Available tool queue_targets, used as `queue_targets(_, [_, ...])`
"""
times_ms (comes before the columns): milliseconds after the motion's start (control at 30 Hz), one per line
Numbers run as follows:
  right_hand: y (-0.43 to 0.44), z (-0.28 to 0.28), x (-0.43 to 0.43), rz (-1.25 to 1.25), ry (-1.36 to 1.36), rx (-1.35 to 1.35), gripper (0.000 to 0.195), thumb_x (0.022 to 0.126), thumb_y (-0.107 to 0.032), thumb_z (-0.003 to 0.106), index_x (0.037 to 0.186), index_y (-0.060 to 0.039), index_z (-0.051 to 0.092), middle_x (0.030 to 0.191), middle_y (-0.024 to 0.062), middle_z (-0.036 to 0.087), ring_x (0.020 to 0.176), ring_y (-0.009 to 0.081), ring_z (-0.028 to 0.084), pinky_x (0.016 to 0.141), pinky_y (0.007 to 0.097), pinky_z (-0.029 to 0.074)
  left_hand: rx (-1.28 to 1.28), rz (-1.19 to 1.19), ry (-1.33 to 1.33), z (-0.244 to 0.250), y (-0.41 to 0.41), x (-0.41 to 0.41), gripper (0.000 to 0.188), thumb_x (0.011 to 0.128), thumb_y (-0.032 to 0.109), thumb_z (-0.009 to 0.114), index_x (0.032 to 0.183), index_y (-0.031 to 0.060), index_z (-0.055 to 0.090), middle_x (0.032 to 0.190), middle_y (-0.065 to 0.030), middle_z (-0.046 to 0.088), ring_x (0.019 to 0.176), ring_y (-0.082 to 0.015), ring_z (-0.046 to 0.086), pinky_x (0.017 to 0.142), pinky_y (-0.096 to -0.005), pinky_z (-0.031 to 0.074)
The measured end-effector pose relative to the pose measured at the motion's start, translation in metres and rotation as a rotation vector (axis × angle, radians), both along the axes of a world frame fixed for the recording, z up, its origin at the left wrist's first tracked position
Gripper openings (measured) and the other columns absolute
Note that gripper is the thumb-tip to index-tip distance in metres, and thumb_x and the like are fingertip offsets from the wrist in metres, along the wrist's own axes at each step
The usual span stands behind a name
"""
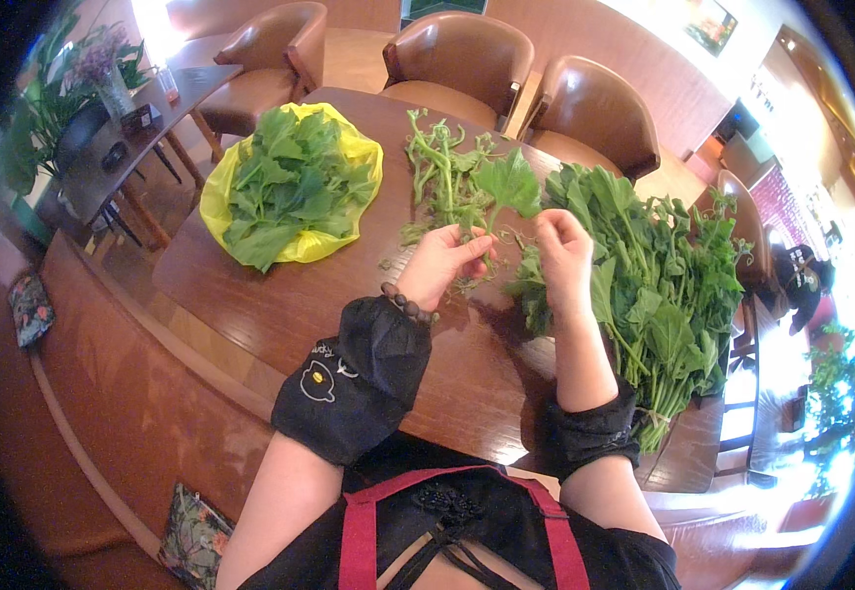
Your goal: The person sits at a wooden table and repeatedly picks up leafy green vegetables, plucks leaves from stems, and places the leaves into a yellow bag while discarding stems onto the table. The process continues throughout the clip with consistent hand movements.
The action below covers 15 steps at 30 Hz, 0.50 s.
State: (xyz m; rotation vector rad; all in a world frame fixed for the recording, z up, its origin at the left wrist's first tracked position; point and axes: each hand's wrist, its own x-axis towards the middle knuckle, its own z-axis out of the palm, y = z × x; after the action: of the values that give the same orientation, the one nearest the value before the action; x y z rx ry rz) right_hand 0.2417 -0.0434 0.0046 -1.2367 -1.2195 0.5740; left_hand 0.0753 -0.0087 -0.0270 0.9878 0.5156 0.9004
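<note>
My left hand (451,259) pinches the stalk of a broad green leaf (510,183), which stands up above the fingers. Beside it, my right hand (566,247) has its fingers drawn together, with the tips at the leaf's right edge; whether a thin strand lies between them is too small to tell. Just beyond my left hand is a loose pile of pale green stems and curly tendrils (442,166). A large bundle of leafy vine shoots (649,287) lies to the right of my right forearm, its stalks tied near the bottom. Leaves (295,184) fill an open yellow plastic bag (215,199) at the left.
Everything rests on a dark brown wooden table (272,317). Brown leather armchairs (464,59) stand along its far side. A padded bench (147,369) with patterned cushions (195,535) runs along the left. A second table (191,88) holds a flower vase (114,92).
</note>
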Motion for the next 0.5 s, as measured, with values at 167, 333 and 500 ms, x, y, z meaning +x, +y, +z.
queue_targets(167, [-0.009,0.018,0.003,-0.083,0.340,0.043,0.010,0.084,-0.009,0.053,0.078,-0.0025,0.056,0.066,-0.0047,0.049,0.061,0.0050,0.043,0.058,0.0185,0.035,-0.044,0.053,-0.074,0.003,0.001,-0.003,0.017,0.084,0.016,0.057,0.096,0.0034,0.056,0.080,-0.0023,0.059,0.066,-0.0082,0.053,0.061,-0.0214,0.044])
queue_targets(333, [-0.005,0.008,-0.007,0.056,-0.115,-0.018,0.012,0.083,-0.010,0.055,0.075,-0.0013,0.057,0.065,-0.0017,0.051,0.058,0.0056,0.044,0.053,0.0201,0.036,-0.093,0.085,-0.234,-0.001,0.005,-0.003,0.017,0.085,0.015,0.056,0.098,0.0045,0.055,0.082,-0.0036,0.059,0.067,-0.0101,0.055,0.062,-0.0224,0.045])
queue_targets(500, [-0.011,0.008,-0.026,0.132,-0.438,-0.041,0.014,0.072,-0.013,0.066,0.081,-0.0035,0.060,0.069,0.0046,0.058,0.055,0.0098,0.049,0.052,0.0230,0.040,-0.122,0.018,-0.402,-0.006,0.009,-0.006,0.014,0.085,0.013,0.055,0.097,0.0054,0.055,0.086,-0.0042,0.059,0.077,-0.0119,0.055,0.070,-0.0245,0.045])
